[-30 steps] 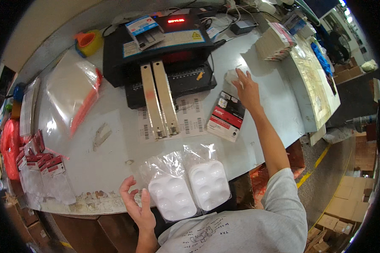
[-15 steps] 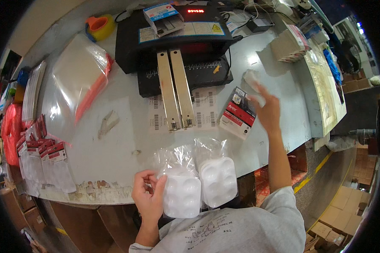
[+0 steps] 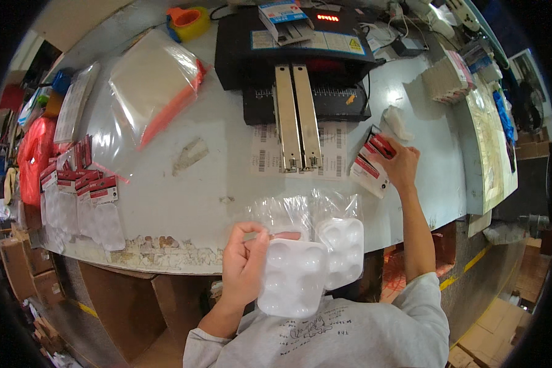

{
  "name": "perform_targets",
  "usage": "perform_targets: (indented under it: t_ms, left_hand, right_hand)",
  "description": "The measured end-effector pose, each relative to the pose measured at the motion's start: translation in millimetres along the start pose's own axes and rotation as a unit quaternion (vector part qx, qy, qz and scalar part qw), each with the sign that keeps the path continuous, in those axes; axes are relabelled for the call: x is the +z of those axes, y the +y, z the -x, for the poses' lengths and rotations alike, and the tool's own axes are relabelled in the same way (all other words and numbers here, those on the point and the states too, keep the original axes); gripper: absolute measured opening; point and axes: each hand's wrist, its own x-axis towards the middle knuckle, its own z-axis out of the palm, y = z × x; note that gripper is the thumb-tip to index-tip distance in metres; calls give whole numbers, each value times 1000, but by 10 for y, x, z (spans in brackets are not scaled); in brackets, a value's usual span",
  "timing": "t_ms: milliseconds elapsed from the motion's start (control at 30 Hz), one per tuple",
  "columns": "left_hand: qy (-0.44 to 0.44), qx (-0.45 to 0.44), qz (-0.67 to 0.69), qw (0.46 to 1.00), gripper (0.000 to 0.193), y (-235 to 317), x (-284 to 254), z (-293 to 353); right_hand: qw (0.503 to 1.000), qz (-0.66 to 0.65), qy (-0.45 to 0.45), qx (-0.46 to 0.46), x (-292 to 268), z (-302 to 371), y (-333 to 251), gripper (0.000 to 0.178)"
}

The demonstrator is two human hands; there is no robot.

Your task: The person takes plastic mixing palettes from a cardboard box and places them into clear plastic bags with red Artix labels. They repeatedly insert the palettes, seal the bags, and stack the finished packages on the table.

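Near the table's front edge, my left hand (image 3: 244, 260) grips a white paint palette (image 3: 291, 279) with round wells in a clear plastic bag. One of its fingers shows through the film above the palette. A second bagged white palette (image 3: 342, 254) lies just right of it, partly covered by the first. My right hand (image 3: 400, 164) reaches over a small stack of red, black and white cards (image 3: 369, 175), fingertips pinched at the top card's upper edge. A crumpled white wad (image 3: 397, 122) lies just behind that hand.
A black sealing machine (image 3: 294, 52) with two metal rails (image 3: 297, 122) stands at the back. Clear bags (image 3: 159, 80) lie at left, with finished carded packs (image 3: 89, 202) nearer. Card stacks (image 3: 449, 80) and a tray-like box edge (image 3: 494, 141) stand right; yellow tape (image 3: 190, 23) sits far left.
My right hand has come from beside the white wad down onto the cards. My left hand has raised the front palette, its finger now behind the film. The whole view has shifted.
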Motion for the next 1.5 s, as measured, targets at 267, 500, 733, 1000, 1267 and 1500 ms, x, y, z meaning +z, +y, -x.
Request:
perform_targets:
  t_ms: [267, 500, 733, 1000, 1267, 1500]
  left_hand:
    - [-26, -9, -200, 979, 21, -4, 166, -7]
    - [3, 37, -171, 985, 15, -96, 176, -38]
    - [27, 37, -266, 963, 12, -78, 106, -70]
    - [36, 169, -383, 908, 10, -57, 173, -39]
    - [161, 176, -318, 917, 16, -114, 82, 10]
    - [202, 169, -210, 942, 22, -178, 38, -24]
  right_hand:
    - [883, -337, -216, -244, -819, 923, -964, 44]
    - [904, -317, -239, -160, -621, 819, -1057, 32]
    - [901, -290, -175, -272, -567, 850, -1074, 30]
    - [898, -171, 25, -405, -476, 893, -1047, 37]
    - [885, -428, -66, -172, -558, 848, -892, 21]
    - [713, -587, -383, 15, -469, 1121, -805, 16]
